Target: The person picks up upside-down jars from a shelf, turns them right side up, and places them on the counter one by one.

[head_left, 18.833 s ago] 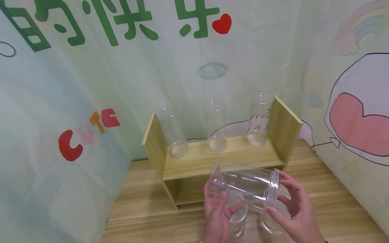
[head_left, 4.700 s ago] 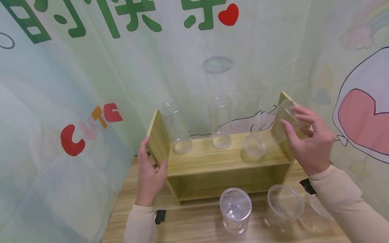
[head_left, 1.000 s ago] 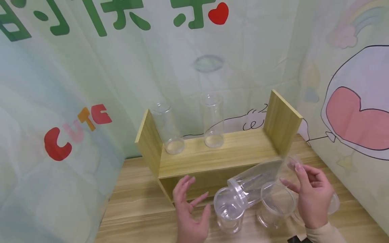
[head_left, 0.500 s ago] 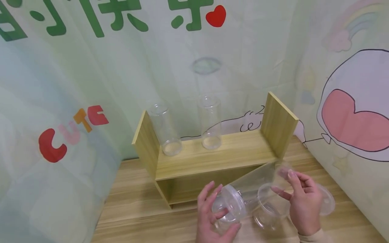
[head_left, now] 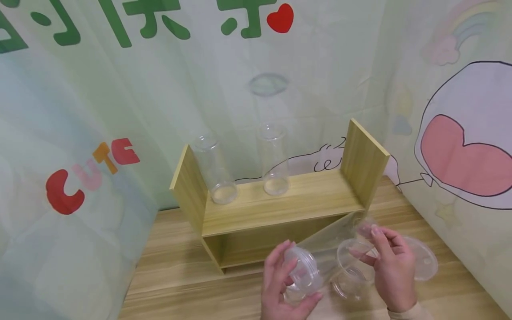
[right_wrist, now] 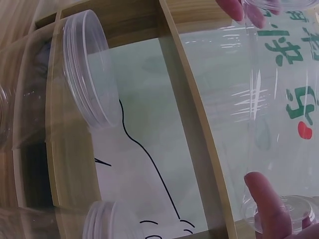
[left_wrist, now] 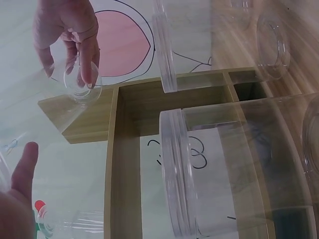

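A clear plastic jar (head_left: 326, 249) lies tilted between the hands in front of the shelf, its ribbed wide end to the left. Around that end curl the fingers and thumb of the left hand (head_left: 278, 284). The right hand (head_left: 394, 266) holds the narrower base end between thumb and fingers, as the left wrist view also shows. In the right wrist view the jar's clear wall (right_wrist: 279, 114) spans the space between the two hands. Below, another clear jar (head_left: 348, 286) stands on the table, and one more is partly hidden behind the left hand.
A two-tier wooden shelf (head_left: 252, 211) stands behind the hands. Two clear jars, one at the left (head_left: 216, 171) and one mid-shelf (head_left: 275, 160), stand upright on its upper board. At right, a round clear rim (head_left: 424, 262) shows beyond the right hand. Printed cloth (head_left: 192, 89) hangs behind.
The right-hand jar has come off the shelf and down in the right hand. The left hand has left the shelf's side panel and moved right onto the jar's wide end.
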A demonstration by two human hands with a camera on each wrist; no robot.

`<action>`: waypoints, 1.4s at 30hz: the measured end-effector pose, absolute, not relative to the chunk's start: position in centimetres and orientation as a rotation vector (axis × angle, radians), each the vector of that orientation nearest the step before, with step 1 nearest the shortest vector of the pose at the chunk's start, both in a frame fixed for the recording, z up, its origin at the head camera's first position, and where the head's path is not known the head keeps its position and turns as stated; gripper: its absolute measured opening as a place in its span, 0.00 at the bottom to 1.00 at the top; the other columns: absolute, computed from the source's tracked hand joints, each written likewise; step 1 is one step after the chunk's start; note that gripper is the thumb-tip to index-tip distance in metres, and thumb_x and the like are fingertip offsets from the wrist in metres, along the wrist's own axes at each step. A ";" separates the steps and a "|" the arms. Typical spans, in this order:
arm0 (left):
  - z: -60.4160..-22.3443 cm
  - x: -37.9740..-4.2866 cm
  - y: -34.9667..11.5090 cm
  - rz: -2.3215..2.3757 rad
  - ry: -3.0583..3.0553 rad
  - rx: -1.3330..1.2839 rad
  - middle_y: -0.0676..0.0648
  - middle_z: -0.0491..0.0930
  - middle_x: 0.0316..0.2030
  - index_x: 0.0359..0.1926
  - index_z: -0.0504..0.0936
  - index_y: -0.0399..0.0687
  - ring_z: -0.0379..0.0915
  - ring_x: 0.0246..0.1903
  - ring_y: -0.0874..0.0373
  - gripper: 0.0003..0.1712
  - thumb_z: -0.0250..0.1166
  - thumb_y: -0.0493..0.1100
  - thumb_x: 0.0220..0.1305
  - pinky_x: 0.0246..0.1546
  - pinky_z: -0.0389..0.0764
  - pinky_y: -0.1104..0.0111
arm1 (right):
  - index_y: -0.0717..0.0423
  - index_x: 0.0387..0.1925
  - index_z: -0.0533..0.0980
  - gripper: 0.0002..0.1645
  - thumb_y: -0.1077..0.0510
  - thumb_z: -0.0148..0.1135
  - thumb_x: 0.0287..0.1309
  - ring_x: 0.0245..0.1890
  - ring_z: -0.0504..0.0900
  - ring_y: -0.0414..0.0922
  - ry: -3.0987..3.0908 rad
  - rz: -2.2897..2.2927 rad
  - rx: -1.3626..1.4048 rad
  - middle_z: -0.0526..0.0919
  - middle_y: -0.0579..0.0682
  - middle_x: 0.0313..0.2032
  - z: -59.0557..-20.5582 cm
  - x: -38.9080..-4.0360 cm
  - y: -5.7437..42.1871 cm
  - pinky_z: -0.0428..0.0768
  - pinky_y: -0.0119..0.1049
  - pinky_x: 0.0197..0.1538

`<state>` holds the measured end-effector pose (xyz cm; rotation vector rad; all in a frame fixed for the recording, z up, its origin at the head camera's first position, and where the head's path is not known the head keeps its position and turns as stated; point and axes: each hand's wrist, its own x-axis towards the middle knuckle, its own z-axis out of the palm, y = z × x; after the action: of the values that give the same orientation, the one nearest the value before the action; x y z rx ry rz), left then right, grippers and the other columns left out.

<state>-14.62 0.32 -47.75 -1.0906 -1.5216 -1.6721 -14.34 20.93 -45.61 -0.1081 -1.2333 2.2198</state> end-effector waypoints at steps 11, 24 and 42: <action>-46.9 -14.3 0.5 -1.652 -1.546 -1.017 0.31 0.65 0.61 0.63 0.70 0.39 0.69 0.57 0.47 0.43 0.77 0.32 0.42 0.29 0.83 0.62 | 0.65 0.40 0.74 0.06 0.65 0.52 0.72 0.43 0.84 0.44 -1.472 2.191 -0.042 0.86 0.53 0.40 -45.9 -14.1 22.3 0.85 0.48 0.31; -47.2 -15.1 0.0 -1.752 -1.530 -1.023 0.30 0.63 0.63 0.65 0.67 0.36 0.70 0.57 0.46 0.48 0.76 0.28 0.37 0.35 0.82 0.59 | 0.66 0.43 0.78 0.10 0.61 0.60 0.67 0.36 0.81 0.32 -2.083 1.360 -0.184 0.83 0.37 0.37 -43.8 -15.0 24.6 0.78 0.21 0.38; -45.2 -14.0 -0.6 -1.806 -1.584 -1.029 0.32 0.66 0.63 0.66 0.61 0.28 0.74 0.53 0.47 0.51 0.72 0.27 0.35 0.38 0.84 0.56 | 0.55 0.72 0.60 0.40 0.60 0.67 0.62 0.57 0.74 0.52 -2.107 1.174 -0.016 0.68 0.56 0.63 -37.6 -21.8 28.7 0.74 0.17 0.45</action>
<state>-14.03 -0.65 -45.17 -1.0292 -1.5836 -1.8057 -21.75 28.74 -37.58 -0.0163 -2.1071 1.1742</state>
